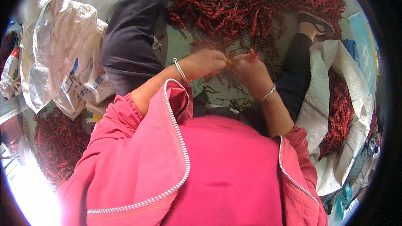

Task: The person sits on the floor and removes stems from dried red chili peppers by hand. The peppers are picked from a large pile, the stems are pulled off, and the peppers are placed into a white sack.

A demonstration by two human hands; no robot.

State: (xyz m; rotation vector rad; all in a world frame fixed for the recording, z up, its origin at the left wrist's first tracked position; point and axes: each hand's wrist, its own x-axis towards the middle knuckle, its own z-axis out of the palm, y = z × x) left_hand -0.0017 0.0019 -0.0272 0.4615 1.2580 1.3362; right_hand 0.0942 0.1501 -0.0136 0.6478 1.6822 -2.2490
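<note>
My left hand (205, 64) and my right hand (252, 73) meet over the floor between my spread legs. Closed fingers of the left hand pinch a small orange-red bit of dried chili pepper (230, 62) where the hands meet. A dried red chili pepper (252, 56) shows at the fingers of my right hand, blurred. How many peppers each hand holds is hidden. Just beyond the hands spreads a large heap of dried red chili peppers (226, 6). Green-brown stems (220, 95) lie scattered on the floor below them.
An open white woven sack (317, 113) with dried chilies (340, 110) inside stands at the right. Crumpled white plastic sacks (62, 47) bearing print lie at the left. Behind them is another chili pile (61, 144). My shod foot (315, 23) rests against the large heap.
</note>
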